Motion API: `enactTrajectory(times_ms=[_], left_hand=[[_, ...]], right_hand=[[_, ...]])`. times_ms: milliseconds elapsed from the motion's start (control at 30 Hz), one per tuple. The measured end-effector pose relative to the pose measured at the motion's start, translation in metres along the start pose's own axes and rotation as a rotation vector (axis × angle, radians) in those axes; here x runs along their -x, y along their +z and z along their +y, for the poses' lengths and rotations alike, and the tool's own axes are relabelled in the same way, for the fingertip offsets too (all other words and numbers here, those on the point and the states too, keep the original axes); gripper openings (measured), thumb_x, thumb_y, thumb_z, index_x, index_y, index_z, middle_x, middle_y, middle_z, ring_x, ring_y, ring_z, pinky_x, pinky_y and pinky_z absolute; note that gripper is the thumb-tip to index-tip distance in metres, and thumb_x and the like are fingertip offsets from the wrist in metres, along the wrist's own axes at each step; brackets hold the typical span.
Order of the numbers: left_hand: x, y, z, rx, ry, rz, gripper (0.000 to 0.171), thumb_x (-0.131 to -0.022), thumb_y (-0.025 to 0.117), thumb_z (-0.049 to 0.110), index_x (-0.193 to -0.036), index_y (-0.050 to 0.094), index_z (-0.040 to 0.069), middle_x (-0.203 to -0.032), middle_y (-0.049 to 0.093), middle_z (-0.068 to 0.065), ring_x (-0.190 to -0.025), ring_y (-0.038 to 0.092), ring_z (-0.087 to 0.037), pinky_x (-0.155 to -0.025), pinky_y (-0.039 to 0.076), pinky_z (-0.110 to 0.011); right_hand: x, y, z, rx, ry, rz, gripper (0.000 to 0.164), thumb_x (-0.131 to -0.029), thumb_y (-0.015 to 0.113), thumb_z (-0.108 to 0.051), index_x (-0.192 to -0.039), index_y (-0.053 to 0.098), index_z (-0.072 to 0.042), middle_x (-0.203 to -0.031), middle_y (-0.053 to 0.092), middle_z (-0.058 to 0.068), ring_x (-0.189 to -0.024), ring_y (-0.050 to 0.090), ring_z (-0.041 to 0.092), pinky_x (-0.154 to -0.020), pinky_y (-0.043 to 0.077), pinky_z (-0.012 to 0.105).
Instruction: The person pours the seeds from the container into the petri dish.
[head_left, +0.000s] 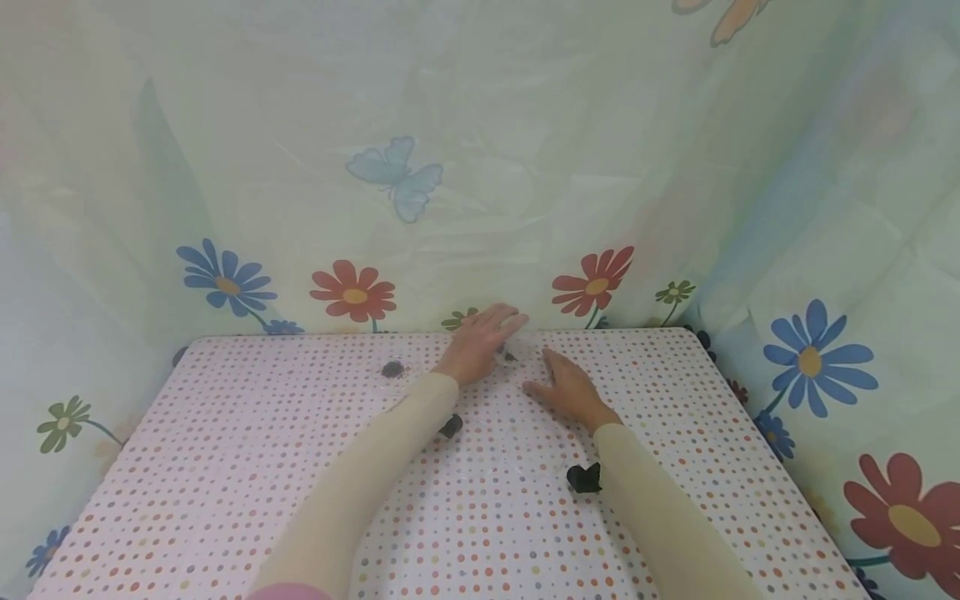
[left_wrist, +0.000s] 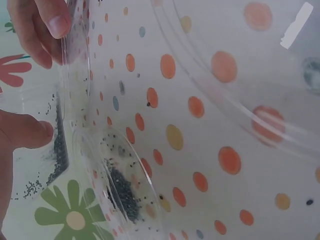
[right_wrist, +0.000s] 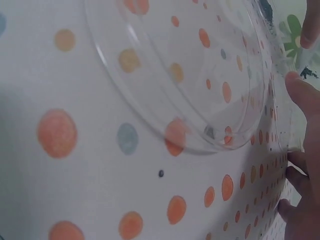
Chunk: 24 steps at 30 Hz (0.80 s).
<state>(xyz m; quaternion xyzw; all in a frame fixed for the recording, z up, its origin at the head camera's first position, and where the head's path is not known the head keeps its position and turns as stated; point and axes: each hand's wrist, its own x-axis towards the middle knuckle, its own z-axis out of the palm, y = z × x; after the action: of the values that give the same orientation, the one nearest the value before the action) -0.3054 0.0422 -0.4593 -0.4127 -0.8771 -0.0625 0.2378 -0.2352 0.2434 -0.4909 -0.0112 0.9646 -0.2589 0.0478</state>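
Observation:
My left hand (head_left: 480, 346) grips a clear, thin-walled container (head_left: 519, 343) near the back edge of the table. Its thumb (left_wrist: 30, 131) lies across the wall in the left wrist view. Small black grains (left_wrist: 60, 145) are gathered along one side inside. My right hand (head_left: 573, 392) is just to the right, its thumb and forefinger spread apart. The thumb tip is right at the rim of a clear shallow dish (left_wrist: 76, 75). The right hand's other fingers (right_wrist: 298, 177) are bent close over the table.
Left of my left hand, a clear dish (left_wrist: 137, 162) holds a heap of black grains (head_left: 392, 369). Another clear round dish (right_wrist: 125, 95) lies nearer me. A few loose grains (right_wrist: 161, 173) dot the spotted tabletop (head_left: 247, 467). A flowered curtain (head_left: 480, 208) hangs behind the table.

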Motion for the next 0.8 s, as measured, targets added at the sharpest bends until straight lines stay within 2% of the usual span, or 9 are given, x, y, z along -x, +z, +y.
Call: enactTrajectory(times_ms=[167, 333, 500, 800], left_hand=[[-0.001, -0.004, 0.003, -0.036, 0.022, -0.019, 0.081, -0.078, 0.067, 0.009, -0.144, 0.023, 0.027, -0.146, 0.032, 0.001, -0.138, 0.026, -0.018, -0.106, 0.036, -0.038], [-0.003, -0.005, 0.006, -0.03, 0.036, -0.031, 0.077, -0.079, 0.064, 0.005, -0.143, 0.026, 0.026, -0.146, 0.034, 0.001, -0.139, 0.025, -0.017, -0.107, 0.036, -0.038], [-0.005, -0.003, 0.008, -0.061, 0.085, -0.025, 0.076, -0.079, 0.065, 0.006, -0.142, 0.028, 0.027, -0.146, 0.035, 0.001, -0.139, 0.025, -0.018, -0.106, 0.036, -0.038], [-0.009, -0.005, 0.016, -0.055, 0.153, -0.072, 0.067, -0.085, 0.058, 0.004, -0.141, 0.03, 0.026, -0.147, 0.034, -0.001, -0.14, 0.023, -0.019, -0.11, 0.031, -0.04]], right_hand=[[-0.001, 0.0, 0.0, -0.021, 0.017, -0.011, 0.085, -0.083, 0.055, -0.055, -0.147, 0.015, -0.015, -0.153, 0.02, 0.007, -0.141, 0.018, 0.029, -0.113, 0.019, 0.05], [-0.001, -0.001, -0.001, -0.052, 0.027, -0.026, 0.084, -0.083, 0.056, -0.053, -0.147, 0.018, -0.014, -0.153, 0.021, 0.008, -0.14, 0.018, 0.03, -0.113, 0.019, 0.05], [0.0, -0.003, -0.001, -0.072, 0.03, -0.028, 0.083, -0.083, 0.057, -0.051, -0.146, 0.019, -0.014, -0.152, 0.022, 0.009, -0.14, 0.019, 0.03, -0.113, 0.019, 0.05], [0.0, -0.002, -0.003, -0.076, 0.051, -0.018, 0.084, -0.083, 0.058, -0.052, -0.146, 0.018, -0.013, -0.151, 0.025, 0.011, -0.14, 0.02, 0.031, -0.112, 0.02, 0.051]])
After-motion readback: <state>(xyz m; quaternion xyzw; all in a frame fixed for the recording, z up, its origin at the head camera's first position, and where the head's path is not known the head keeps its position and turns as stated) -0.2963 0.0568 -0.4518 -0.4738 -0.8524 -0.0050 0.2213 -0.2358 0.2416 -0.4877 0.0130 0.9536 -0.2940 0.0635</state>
